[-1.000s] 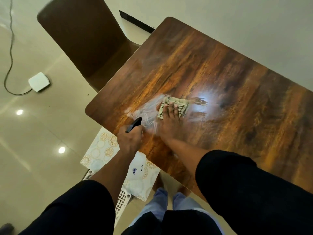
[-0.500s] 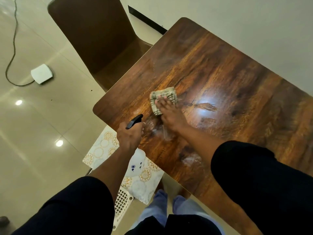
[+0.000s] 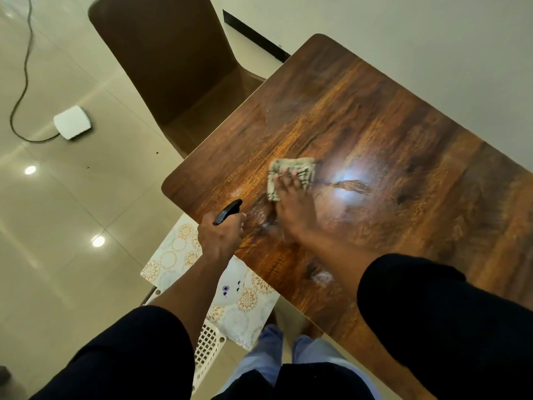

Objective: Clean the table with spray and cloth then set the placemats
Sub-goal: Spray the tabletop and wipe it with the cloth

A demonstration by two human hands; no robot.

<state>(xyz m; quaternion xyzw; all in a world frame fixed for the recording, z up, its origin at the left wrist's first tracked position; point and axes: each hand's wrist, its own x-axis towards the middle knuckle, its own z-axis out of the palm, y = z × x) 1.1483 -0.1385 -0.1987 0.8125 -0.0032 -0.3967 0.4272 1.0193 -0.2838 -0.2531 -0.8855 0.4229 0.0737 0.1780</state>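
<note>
My right hand (image 3: pixel 292 202) presses a pale patterned cloth (image 3: pixel 290 174) flat on the dark wooden table (image 3: pixel 403 145), fingers spread over it. Wet smears show on the wood near the hand. My left hand (image 3: pixel 220 236) grips a spray bottle at the table's near left edge; only its black nozzle (image 3: pixel 227 211) shows above my fist. Below the table edge, white placemats (image 3: pixel 178 255) with gold circle patterns lie on a white lattice basket (image 3: pixel 207 345).
A brown chair (image 3: pixel 173 70) stands at the table's far left corner. On the shiny tiled floor lies a white box (image 3: pixel 72 122) with a dark cable (image 3: pixel 23 67). A pale wall runs along the table's far right side.
My right hand slid the cloth across the table, first left and away, then a little back to the right. The left hand with the spray bottle stayed put.
</note>
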